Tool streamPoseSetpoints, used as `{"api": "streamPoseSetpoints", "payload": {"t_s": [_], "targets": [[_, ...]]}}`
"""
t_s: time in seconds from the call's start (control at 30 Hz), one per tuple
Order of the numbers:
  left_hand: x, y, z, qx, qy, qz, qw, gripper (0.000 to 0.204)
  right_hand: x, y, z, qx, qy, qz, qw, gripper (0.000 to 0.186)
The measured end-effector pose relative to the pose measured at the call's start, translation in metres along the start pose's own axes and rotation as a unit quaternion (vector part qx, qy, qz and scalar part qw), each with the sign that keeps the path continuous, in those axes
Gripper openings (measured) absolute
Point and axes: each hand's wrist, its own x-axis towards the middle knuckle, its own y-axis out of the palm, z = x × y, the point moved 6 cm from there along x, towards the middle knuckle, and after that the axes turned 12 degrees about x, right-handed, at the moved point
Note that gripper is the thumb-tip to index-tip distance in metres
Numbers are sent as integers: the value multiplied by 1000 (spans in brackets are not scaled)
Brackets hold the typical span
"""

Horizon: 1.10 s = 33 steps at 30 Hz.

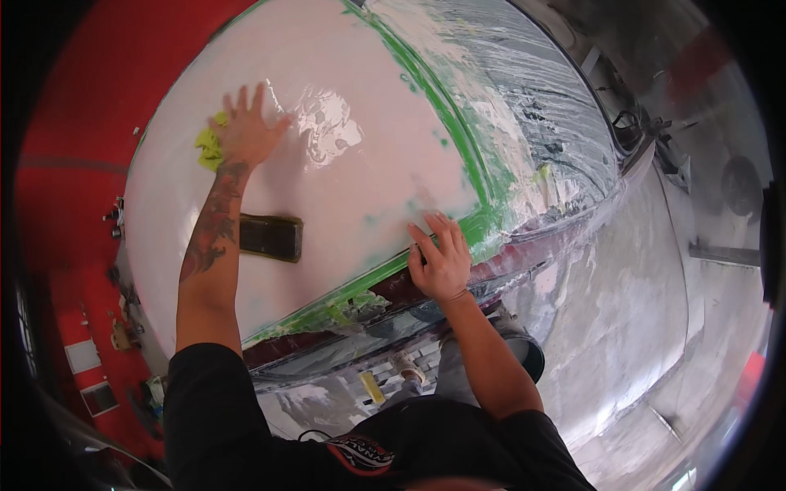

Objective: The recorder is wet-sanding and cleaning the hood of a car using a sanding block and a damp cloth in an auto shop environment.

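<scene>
My left hand (pixel 247 135) lies flat with spread fingers on a wet, pinkish-white car roof (pixel 352 204). A crumpled yellow-green cloth (pixel 210 147) sticks out beside and partly beneath it; how much is under the palm is hidden. Close to my left forearm, a dark rectangular block (pixel 273 237) rests on the roof, one end hidden by the arm. My right hand (pixel 444 260) is open, its fingertips resting near the roof's green-edged corner, with nothing visible in it. Shiny water and a pale streak show on the surface beyond my left hand.
Beyond the green border (pixel 446 114), wrinkled clear sheeting with whitish smears covers the windshield (pixel 540 98). A dark bucket (pixel 528 358) and a yellow object (pixel 372 387) are on the grey, wet floor (pixel 622 295) below. A red wall or floor area (pixel 82 172) lies left.
</scene>
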Motion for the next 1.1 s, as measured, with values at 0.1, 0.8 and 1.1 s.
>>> {"api": "streamPoseSetpoints", "payload": {"t_s": [0.1, 0.8, 1.1], "targets": [[-14, 24, 54, -121, -238, 128, 955, 96, -1, -3, 0, -5, -3, -6, 1000, 29], [-321, -68, 12, -559, 37, -122, 819, 42, -309, -96, -23, 145, 441, -90, 881, 34], [-507, 40, 42, -552, 130, 49, 822, 47, -762, -152, 45, 86, 785, -390, 474, 30]]}}
